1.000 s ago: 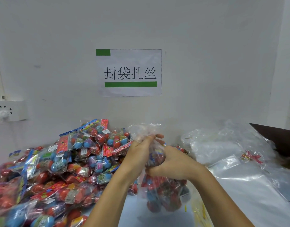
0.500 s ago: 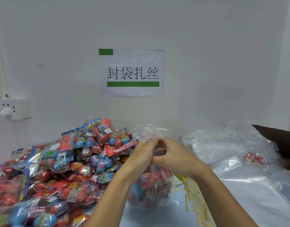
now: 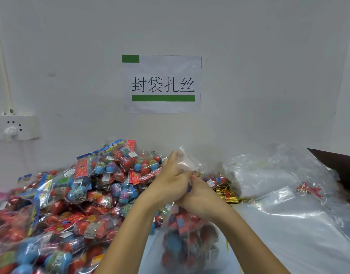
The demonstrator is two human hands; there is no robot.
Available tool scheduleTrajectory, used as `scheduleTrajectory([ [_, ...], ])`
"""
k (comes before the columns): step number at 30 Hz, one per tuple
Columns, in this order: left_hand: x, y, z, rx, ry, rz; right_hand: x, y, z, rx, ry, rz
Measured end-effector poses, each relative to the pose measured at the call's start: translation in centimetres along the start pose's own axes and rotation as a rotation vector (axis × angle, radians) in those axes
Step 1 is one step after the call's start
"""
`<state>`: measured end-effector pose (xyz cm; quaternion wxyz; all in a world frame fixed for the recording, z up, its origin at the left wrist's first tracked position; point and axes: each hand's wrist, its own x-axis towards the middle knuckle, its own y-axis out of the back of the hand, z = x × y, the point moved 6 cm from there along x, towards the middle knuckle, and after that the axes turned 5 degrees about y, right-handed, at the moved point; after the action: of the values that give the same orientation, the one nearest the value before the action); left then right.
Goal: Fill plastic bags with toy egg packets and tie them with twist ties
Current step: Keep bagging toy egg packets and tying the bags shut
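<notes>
**Q:** Hands at the bag's neck: why are they held so close together?

**A:** Both hands meet at the gathered top of the filled bag (image 3: 186, 240). The left hand (image 3: 173, 179) has its fingers curled round the bunched plastic, whose loose mouth fans out above the knuckles. The right hand (image 3: 199, 196) is pressed against it from just below and to the right, fingers curled in toward the same neck. This reads as the closing step: one hand keeps the neck bunched while the other works at it. Whether a twist tie is already between the right fingers cannot be told; they hide that spot.

**Q:** Where does the bag sit, and what is in it?

**A:** It hangs or stands directly below the hands, at the front of the table (image 3: 269, 234), between the forearms. Through the clear film show red and blue toy egg packets; their number cannot be counted.

**Q:** What else holds stock?

**A:** To the left, a loose heap of egg packets (image 3: 75, 198) spreads across the table up to the wall. Just behind the right hand lies a bundle of gold twist ties (image 3: 227, 194). Farther right lies a stack of empty clear bags (image 3: 278, 184), with a small red and gold item on top, too small to identify.

**Q:** And the paper behind?

**A:** A wall sign (image 3: 162, 84) carries printed characters between green bars.
</notes>
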<state>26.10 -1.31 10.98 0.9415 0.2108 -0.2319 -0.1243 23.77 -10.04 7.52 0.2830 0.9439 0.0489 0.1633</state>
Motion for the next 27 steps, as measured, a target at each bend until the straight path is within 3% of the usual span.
scheduleTrajectory([
  [11, -1.0, 0.2, 0.2, -0.214, 0.187, -0.01, -0.1, 0.1, -1.3, -0.048, 0.075, -0.006],
  [16, -1.2, -1.1, 0.1, -0.095, 0.099, -0.18, -0.2, 1.6, -1.1, -0.15, 0.077, -0.024],
  [22, -1.6, -2.8, -0.2, -0.013, 0.087, -0.267, -1.0, 4.3, 0.3, 0.083, -0.102, 0.104],
  [27, -1.6, -2.5, -0.3, -0.061, 0.02, -0.264, -0.8, 3.6, -0.7, 0.31, -0.05, 0.077],
])
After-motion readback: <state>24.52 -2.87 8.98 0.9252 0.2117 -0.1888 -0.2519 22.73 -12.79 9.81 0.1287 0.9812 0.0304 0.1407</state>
